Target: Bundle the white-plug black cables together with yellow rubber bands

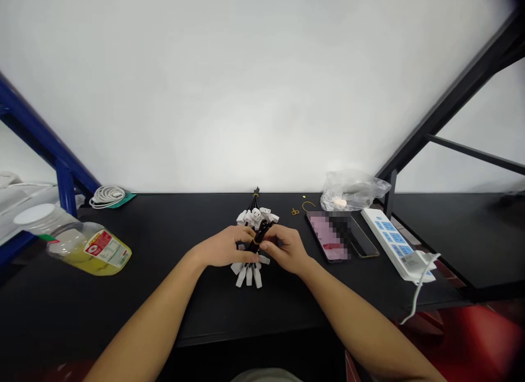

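Both hands meet at the middle of the table over a bundle of black cables (262,232) with white plugs on the ends. My left hand (225,248) is closed on the bundle from the left, thumb on the near side. From the right, my right hand (287,249) pinches the same bundle with thumb and fingers. A yellow rubber band (256,241) shows around the cables between the fingertips. White plugs (249,275) fan out toward me, and more white plugs (256,215) lie on the far side. Another banded cable end (256,193) points to the wall.
Loose yellow bands (295,211) lie right of the bundle, near two phones (328,237) and a power strip (396,242). A clear plastic bag (353,190) sits behind them. To the left are a bottle of yellow liquid (96,250) and a coiled white cable (107,196).
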A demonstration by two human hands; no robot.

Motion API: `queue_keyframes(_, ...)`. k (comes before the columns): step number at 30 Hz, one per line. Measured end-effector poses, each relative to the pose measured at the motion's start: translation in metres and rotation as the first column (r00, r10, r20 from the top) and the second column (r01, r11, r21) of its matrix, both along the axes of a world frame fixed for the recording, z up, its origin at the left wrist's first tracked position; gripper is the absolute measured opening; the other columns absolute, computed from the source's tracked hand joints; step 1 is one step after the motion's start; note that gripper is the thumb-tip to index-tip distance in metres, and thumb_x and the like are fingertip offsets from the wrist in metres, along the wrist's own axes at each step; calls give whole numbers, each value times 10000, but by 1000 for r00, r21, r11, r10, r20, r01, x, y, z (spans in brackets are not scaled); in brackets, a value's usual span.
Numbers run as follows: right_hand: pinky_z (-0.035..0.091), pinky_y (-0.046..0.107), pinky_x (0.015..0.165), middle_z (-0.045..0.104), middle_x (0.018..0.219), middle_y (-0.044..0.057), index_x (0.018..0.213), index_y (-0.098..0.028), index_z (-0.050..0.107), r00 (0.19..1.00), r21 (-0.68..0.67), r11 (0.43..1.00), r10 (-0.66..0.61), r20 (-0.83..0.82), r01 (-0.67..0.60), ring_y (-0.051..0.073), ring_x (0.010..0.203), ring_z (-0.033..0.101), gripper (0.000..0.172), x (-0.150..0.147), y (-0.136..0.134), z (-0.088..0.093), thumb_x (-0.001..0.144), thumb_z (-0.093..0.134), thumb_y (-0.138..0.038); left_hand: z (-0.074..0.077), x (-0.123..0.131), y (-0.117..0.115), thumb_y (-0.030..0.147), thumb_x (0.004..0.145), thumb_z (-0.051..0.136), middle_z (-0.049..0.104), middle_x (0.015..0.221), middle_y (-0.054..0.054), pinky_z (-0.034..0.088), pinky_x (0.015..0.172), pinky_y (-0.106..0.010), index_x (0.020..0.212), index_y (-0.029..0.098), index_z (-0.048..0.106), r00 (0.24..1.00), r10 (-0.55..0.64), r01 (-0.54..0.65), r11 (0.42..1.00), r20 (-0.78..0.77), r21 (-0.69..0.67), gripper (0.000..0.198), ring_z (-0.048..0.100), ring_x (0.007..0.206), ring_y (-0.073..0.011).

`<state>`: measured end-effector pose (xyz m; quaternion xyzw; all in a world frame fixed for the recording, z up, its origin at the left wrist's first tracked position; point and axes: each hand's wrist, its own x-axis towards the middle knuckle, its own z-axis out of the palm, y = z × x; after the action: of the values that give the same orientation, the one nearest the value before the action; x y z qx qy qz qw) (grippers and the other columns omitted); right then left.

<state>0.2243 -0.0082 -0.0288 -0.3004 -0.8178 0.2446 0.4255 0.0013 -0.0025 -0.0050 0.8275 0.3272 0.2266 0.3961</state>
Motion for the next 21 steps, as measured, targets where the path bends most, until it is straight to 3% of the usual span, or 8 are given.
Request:
queue_keyframes(2, 426, 238, 584, 651, 729, 10, 882, -198, 670, 1000, 4, 1000, -14, 26, 14, 117, 597, 556, 191, 2, 2, 0, 929, 618, -376, 2, -10, 3, 471, 843, 687, 704, 928, -23, 482, 781, -269, 913, 195, 746, 999, -49, 52, 988, 22, -143, 291, 636, 865, -190)
queue_keyframes(4, 427, 244, 590, 651, 723, 13, 889, -196, 675, 995, 16, 996, -91, 33, 90, 125, 608, 563, 189, 5, 5, 1, 925, 617, -372, 0, -21, 8, 476, 866, 658, 737, 952, -38, 497, 821, -294, 981, 191, 749, 997, -16, 37, 964, 82, -265, 321, 661, 898, -213)
queue_keyframes(7, 440, 257, 629, 651, 729, 20, 850, -192, 672, 968, -14, 968, -249, -25, 249, 141, 651, 578, 207, 8, 13, 0, 920, 608, -375, -6, -39, 18, 521, 864, 646, 753, 937, -68, 510, 847, -334, 969, 173, 741, 948, 233, -149, 926, 217, -347, 375, 682, 900, -236)
queue_keyframes(11, 450, 264, 650, 659, 764, 26, 856, -182, 668, 907, -204, 906, -400, -134, 370, 150, 677, 573, 279, 12, 37, -2, 909, 580, -442, -16, -56, 34, 603, 831, 646, 729, 877, -78, 522, 795, -339, 988, 156, 712, 701, 606, -504, 794, 376, -341, 479, 679, 829, -226)
queue_keyframes(14, 446, 258, 651, 662, 782, 31, 847, -169, 649, 915, -352, 867, -398, -62, 353, 153, 698, 571, 345, 14, 67, -2, 884, 570, -502, -27, -59, 46, 641, 802, 647, 710, 855, -78, 523, 782, -340, 989, 139, 707, 504, 746, -712, 644, 435, -280, 539, 672, 835, -235)
queue_keyframes(16, 450, 255, 665, 687, 832, 43, 848, -164, 643, 926, -411, 839, -375, 36, 356, 156, 727, 591, 371, 14, 90, 0, 888, 547, -519, -36, -56, 53, 648, 804, 628, 712, 880, -87, 525, 796, -344, 1013, 126, 703, 411, 788, -784, 562, 458, -262, 567, 675, 868, -246)
queue_keyframes(18, 444, 252, 640, 699, 852, 47, 845, -162, 643, 941, -460, 821, -284, 184, 338, 156, 713, 601, 392, 9, 112, 4, 885, 543, -540, -43, -52, 57, 652, 820, 593, 723, 933, -105, 527, 821, -349, 1058, 116, 695, 400, 796, -799, 546, 454, -253, 596, 681, 913, -257)
queue_keyframes(21, 420, 255, 574, 686, 759, 51, 756, -155, 642, 904, -498, 800, -122, 410, 334, 155, 625, 587, 497, -3, 138, 12, 822, 605, -646, -49, -51, 58, 632, 822, 589, 727, 1077, -122, 513, 905, -372, 1146, 134, 680, 548, 755, -766, 626, 360, -146, 601, 671, 1032, -282)
